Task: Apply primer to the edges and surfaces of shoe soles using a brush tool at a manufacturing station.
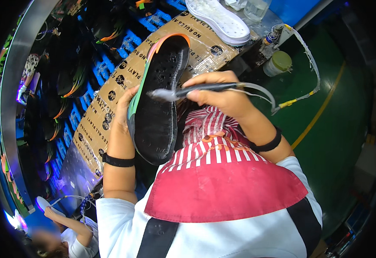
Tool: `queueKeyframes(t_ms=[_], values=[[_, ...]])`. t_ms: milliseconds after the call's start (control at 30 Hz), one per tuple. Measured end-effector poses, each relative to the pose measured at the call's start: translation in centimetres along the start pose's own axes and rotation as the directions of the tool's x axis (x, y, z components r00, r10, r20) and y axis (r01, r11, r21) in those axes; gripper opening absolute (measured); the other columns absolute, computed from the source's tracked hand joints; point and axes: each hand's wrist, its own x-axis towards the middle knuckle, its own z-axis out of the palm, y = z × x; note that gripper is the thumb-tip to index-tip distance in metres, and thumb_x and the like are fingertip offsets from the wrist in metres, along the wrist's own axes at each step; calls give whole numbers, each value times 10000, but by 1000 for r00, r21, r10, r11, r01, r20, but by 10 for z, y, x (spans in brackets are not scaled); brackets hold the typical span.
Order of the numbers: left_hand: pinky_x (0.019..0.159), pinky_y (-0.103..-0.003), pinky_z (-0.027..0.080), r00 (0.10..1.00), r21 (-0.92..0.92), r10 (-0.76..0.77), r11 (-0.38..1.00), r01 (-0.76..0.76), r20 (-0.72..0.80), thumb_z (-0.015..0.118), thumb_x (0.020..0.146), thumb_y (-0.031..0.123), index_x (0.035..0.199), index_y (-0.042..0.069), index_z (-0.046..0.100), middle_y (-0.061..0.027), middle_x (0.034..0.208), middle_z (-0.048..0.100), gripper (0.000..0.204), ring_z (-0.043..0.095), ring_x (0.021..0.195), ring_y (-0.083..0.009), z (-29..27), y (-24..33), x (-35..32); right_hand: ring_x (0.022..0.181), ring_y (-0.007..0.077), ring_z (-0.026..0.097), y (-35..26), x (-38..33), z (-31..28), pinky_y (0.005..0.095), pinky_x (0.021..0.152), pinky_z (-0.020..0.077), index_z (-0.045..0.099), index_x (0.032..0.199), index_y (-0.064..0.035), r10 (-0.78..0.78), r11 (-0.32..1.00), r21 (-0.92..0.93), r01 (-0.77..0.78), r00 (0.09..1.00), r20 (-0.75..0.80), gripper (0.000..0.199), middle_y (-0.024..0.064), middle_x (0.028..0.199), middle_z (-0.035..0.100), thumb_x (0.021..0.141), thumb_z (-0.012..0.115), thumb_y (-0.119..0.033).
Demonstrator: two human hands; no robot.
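Observation:
My left hand (123, 105) is wrapped round the outer side of a shoe sole (155, 124), black inside with a green and orange rim. The sole is held up with its hollow inner face toward me, and small holes show in its upper half. In my right hand (226, 95) is a black-handled brush (205, 87), pinched between thumb and fingers. Its pale bristles (163, 94) lie over the middle of the inner face and seem to touch it. A clear tube (263, 91) runs from the back end of the handle.
Printed brown cardboard (110, 81) covers the bench beyond the sole. A white sole (222, 21), a clear jar (256, 9) and a lidded tub (278, 63) stand at the far right. Shoe parts ride on a blue conveyor (104, 66) at left. Another person's arm (74, 224) shows lower left.

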Motion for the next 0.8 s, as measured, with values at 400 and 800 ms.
queueKeyframes(t_ms=[400, 800], values=[[751, -352, 556, 1000, -64, -21, 998, 22, 18, 489, 867, 217, 1092, -20, 592, -170, 979, 660, 343, 666, 813, -247, 7, -4, 10, 666, 117, 626, 18, 19, -2, 251, 604, 478, 673, 942, 4, -328, 895, -356, 267, 937, -123, 217, 102, 763, 674, 758, 712, -103], [940, -536, 442, 899, -698, 393, 699, -155, 195, 360, 859, 631, 1383, 49, 320, -260, 1358, 370, 784, 373, 1227, -476, 29, -32, -25, 577, 49, 549, -2, 11, -29, 172, 534, 423, 669, 980, 21, -152, 988, -54, 143, 883, -445, 212, 20, 704, 636, 783, 685, -55]])
